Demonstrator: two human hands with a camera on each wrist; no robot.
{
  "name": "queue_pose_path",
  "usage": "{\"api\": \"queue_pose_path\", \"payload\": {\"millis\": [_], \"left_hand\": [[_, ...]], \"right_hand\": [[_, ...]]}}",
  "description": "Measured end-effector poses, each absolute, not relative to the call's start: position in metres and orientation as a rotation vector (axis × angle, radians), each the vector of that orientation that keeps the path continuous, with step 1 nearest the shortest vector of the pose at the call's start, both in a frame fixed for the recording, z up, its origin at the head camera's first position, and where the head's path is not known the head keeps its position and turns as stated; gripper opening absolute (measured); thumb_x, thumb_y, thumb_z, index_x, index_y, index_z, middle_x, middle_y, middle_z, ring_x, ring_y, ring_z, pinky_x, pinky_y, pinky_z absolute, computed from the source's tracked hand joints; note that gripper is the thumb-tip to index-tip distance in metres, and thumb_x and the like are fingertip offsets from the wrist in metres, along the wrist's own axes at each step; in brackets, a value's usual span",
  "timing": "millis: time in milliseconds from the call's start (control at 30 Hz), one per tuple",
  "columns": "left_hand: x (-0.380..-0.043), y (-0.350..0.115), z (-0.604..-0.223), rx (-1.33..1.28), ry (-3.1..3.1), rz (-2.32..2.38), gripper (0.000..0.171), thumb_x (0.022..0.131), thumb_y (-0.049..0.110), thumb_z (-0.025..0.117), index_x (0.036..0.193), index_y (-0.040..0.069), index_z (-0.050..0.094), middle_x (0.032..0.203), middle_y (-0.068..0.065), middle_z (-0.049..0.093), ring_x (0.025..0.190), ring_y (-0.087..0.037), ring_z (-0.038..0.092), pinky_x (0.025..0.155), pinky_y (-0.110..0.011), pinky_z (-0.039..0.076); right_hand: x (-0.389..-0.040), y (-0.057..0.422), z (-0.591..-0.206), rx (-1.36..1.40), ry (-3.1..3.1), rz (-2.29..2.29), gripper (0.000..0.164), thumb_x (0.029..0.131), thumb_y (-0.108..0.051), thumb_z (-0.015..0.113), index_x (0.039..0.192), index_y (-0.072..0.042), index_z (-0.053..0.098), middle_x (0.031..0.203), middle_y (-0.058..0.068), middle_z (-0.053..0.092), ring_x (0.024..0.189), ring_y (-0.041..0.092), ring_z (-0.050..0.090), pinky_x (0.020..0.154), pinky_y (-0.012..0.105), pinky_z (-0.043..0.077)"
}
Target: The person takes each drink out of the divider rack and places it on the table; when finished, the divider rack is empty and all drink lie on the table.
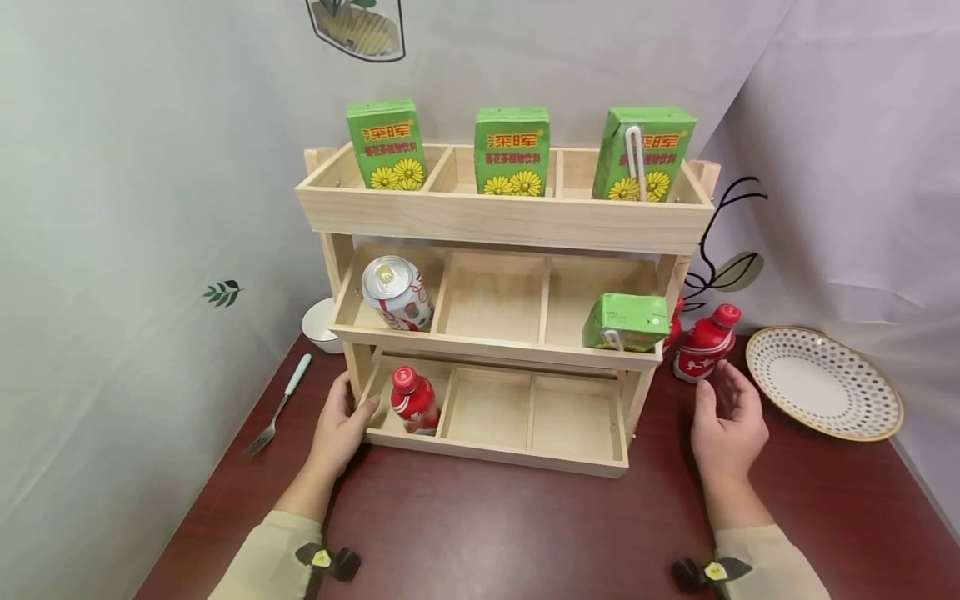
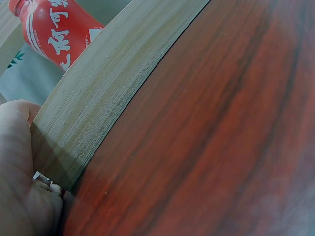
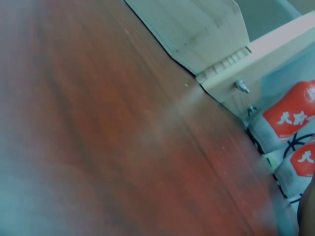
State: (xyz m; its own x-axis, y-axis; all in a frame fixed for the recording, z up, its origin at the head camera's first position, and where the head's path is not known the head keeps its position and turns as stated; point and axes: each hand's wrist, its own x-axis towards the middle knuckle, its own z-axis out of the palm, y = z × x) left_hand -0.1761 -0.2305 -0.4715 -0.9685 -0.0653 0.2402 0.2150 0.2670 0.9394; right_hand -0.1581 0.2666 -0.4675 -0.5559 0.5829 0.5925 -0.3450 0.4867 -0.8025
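Note:
A three-tier wooden shelf stands on the table. My left hand grips its lower left corner, thumb over the side of the bottom tier. In that tier's left compartment a red bottle leans back. My right hand is at another red bottle right of the shelf, fingers loosely bent; whether they touch it I cannot tell. A second red bottle stands beside it in the right wrist view. Only a dark sliver of my right hand shows there, at the right edge.
Green drink cartons stand in the top tier. The middle tier holds a silver-white can on the left and a green carton on the right. A dotted plate lies at right; a fork and white bowl at left.

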Motion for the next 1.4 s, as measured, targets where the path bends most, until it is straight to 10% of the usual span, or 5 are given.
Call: {"api": "queue_pose_path", "payload": {"millis": [467, 1400], "left_hand": [[-0.176, -0.23, -0.472, -0.138, -2.323, -1.754, 0.054, 0.091, -0.003, 0.059, 0.141, -0.001, 0.039, 0.125, -0.024, 0.054, 0.109, -0.032, 0.053, 0.084, -0.02, 0.043], [-0.175, -0.232, -0.473, -0.115, -2.339, -1.726, 0.053, 0.091, -0.001, 0.059, 0.14, 0.001, 0.04, 0.126, -0.022, 0.054, 0.109, -0.032, 0.053, 0.085, -0.021, 0.042]], "right_hand": [[-0.134, 0.251, -0.48, 0.074, -1.749, 1.214, 0.041, 0.082, 0.008, 0.066, 0.122, 0.008, 0.059, 0.116, 0.028, 0.062, 0.112, 0.027, 0.06, 0.097, 0.027, 0.043], [-0.116, 0.195, -0.462, 0.594, -1.677, 0.979, 0.048, 0.081, -0.025, 0.071, 0.102, 0.017, 0.063, 0.099, 0.029, 0.065, 0.098, 0.036, 0.06, 0.097, 0.029, 0.043]]}}
